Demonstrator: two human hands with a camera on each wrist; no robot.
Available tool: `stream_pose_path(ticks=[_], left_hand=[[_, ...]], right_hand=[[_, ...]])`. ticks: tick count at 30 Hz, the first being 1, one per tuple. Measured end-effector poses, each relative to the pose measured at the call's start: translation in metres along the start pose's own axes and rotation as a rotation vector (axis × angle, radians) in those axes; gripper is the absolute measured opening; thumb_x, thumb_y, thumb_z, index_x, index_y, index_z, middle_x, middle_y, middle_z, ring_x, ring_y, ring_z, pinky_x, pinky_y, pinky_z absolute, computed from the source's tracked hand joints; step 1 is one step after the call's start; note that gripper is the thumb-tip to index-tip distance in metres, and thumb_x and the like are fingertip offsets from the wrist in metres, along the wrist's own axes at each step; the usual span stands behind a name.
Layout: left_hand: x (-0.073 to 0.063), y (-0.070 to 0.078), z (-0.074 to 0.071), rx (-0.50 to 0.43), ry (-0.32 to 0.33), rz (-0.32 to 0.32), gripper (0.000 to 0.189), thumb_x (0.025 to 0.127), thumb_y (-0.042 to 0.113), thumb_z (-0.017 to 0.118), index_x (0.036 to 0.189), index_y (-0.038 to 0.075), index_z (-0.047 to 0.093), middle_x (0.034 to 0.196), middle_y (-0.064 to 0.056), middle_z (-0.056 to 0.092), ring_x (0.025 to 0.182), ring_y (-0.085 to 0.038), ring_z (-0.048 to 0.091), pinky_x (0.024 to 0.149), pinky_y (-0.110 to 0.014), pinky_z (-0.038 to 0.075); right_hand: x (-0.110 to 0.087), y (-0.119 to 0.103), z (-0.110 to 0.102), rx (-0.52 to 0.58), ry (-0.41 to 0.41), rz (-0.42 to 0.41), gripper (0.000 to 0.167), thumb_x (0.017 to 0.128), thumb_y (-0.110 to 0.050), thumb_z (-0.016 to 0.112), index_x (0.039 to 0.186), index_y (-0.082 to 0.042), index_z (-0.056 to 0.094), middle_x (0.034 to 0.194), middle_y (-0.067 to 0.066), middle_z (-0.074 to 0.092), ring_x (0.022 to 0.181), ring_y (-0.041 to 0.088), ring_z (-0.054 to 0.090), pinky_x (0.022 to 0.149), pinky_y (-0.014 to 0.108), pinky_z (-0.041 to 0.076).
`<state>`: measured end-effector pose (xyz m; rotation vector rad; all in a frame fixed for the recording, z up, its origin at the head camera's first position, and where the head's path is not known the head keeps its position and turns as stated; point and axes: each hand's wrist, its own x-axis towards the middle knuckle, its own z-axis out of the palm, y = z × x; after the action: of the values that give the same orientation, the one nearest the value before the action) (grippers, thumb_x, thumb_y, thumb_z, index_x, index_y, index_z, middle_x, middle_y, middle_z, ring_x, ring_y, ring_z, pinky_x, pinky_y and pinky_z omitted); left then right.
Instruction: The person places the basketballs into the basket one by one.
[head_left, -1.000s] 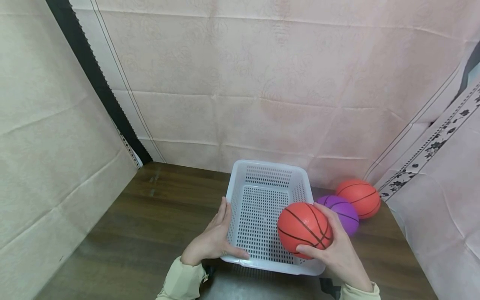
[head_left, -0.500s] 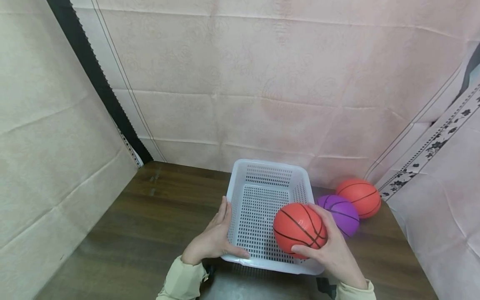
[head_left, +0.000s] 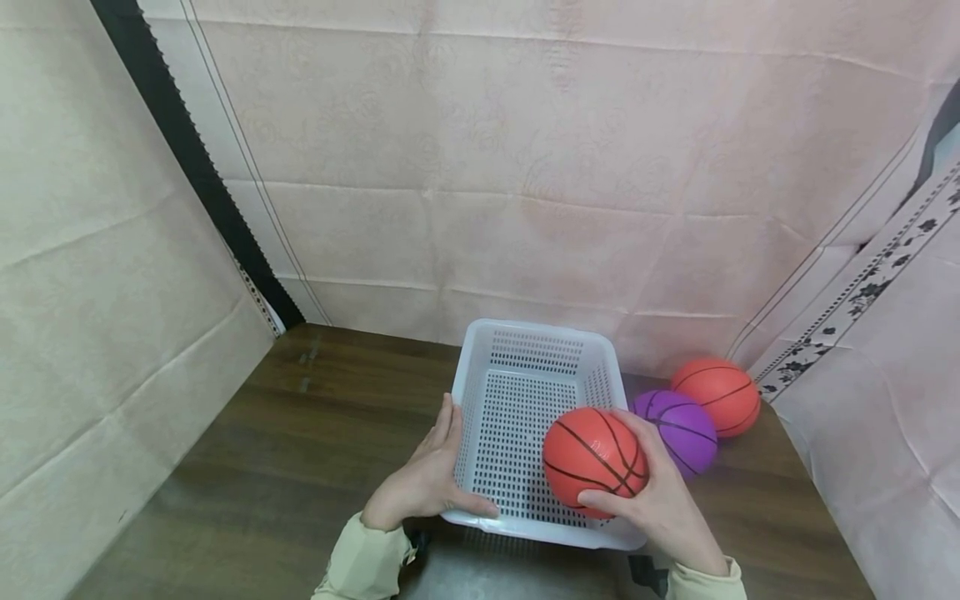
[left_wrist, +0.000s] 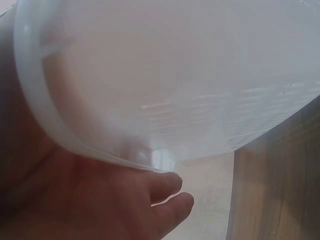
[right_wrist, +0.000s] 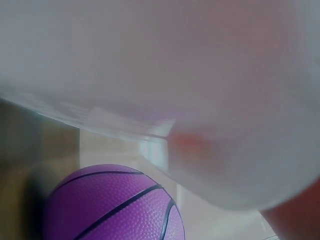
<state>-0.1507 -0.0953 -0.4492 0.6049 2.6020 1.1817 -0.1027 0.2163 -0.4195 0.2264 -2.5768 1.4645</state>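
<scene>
A white perforated plastic basket [head_left: 525, 417] rests on the table in the head view. My left hand [head_left: 416, 490] grips its near left corner, thumb over the front rim and fingers along the left wall. Low in the left wrist view, two fingertips [left_wrist: 172, 200] show just past the basket's wall [left_wrist: 190, 65]. With thumb and fingers spread around it, my right hand [head_left: 663, 504] holds a small orange-red basketball [head_left: 592, 458] in the near right part of the basket. A purple basketball [head_left: 678, 433] sits beyond that hand, outside the basket; it shows large in the right wrist view.
Another orange-red basketball [head_left: 718, 396] lies behind the purple one, close to the back right corner. The brown wooden table [head_left: 247, 467] stretches to the left. Pale cloth [head_left: 487, 167] hangs at the back and both sides.
The right hand has shifted slightly left with the orange-red basketball, farther in from the basket's right wall. My left hand, the basket and the other balls stay where they were.
</scene>
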Motion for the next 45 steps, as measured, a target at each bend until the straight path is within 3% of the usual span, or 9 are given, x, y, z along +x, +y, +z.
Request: stream_pose_path(ticks=[20,45], left_hand=[[0.001,0.000,0.001,0.007,0.006,-0.006,0.146,0.058,0.056,0.089,0.154,0.006,-0.009,0.157,-0.003,-0.029,0.146,-0.038,-0.002,0.109,-0.065,0.013],[0.001,0.001,0.001,0.003,0.006,-0.011,0.145,0.058,0.055,0.089,0.154,0.006,-0.008,0.157,-0.003,-0.029,0.146,-0.039,-0.003,0.109,-0.067,0.013]], right_hand=[[0.002,0.003,0.007,-0.023,-0.017,0.001,0.098,0.061,-0.037,0.093,0.142,-0.043,0.038,0.136,-0.004,0.042,0.115,0.030,0.053,0.082,0.049,0.052],[0.004,0.007,0.012,-0.009,-0.038,-0.029,0.098,0.060,-0.037,0.093,0.142,-0.040,0.039,0.134,-0.004,0.044,0.113,0.029,0.055,0.081,0.045,0.053]])
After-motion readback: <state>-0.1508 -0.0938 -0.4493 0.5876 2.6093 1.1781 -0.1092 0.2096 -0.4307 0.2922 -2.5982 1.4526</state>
